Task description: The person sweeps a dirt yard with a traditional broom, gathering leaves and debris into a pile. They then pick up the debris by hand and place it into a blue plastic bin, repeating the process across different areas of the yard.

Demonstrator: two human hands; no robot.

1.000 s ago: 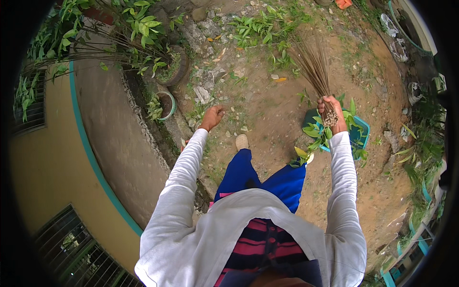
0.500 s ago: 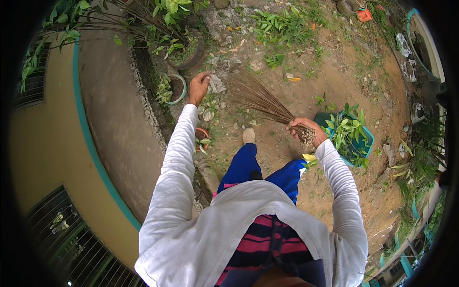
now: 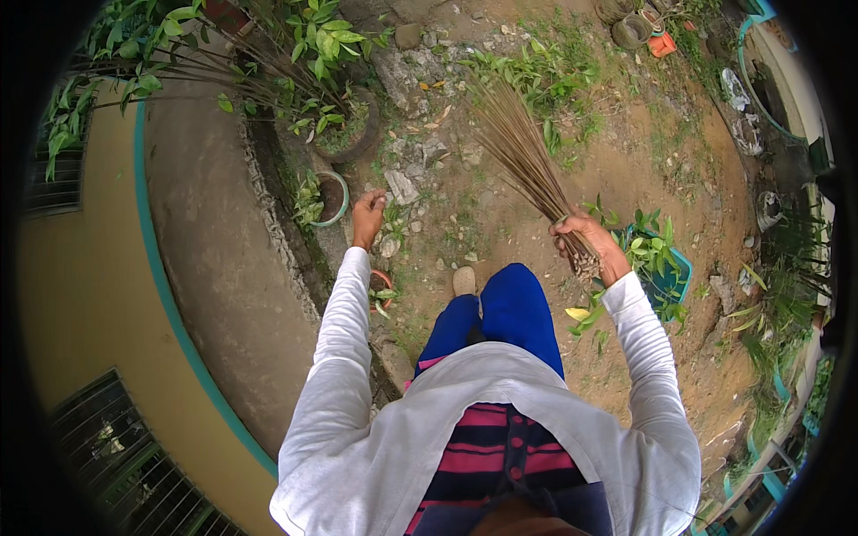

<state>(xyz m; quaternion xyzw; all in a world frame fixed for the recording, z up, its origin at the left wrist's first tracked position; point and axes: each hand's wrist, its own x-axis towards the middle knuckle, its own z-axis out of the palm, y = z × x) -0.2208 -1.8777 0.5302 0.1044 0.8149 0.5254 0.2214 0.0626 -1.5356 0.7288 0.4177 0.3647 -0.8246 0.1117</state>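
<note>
My right hand (image 3: 592, 246) is wrapped round the bound butt end of a stick broom (image 3: 527, 147). Its thin brown bristles fan out ahead and slightly left, raised above the dirt. On the left, my left hand (image 3: 368, 219) hangs in the air with its fingers curled together, and no object shows in it. A round pot with a pale green rim (image 3: 343, 198) is beside that hand, and a flat grey stone (image 3: 402, 188) lies on the ground just to its right. Beyond my right wrist stands a teal bin (image 3: 672, 284) with leafy green cuttings in it.
A concrete walkway (image 3: 201, 188) runs along the yellow wall (image 3: 80, 277) at left. A small orange pot (image 3: 382, 290) sits below my left hand. Cut leafy branches (image 3: 545, 76) lie ahead on the dirt. A tall plant in a round planter (image 3: 362, 134) leans over at far left.
The broom has swung from pointing left to pointing more ahead, over the cut branches. My left hand appears lower and nearer my body. One leg has stepped forward.
</note>
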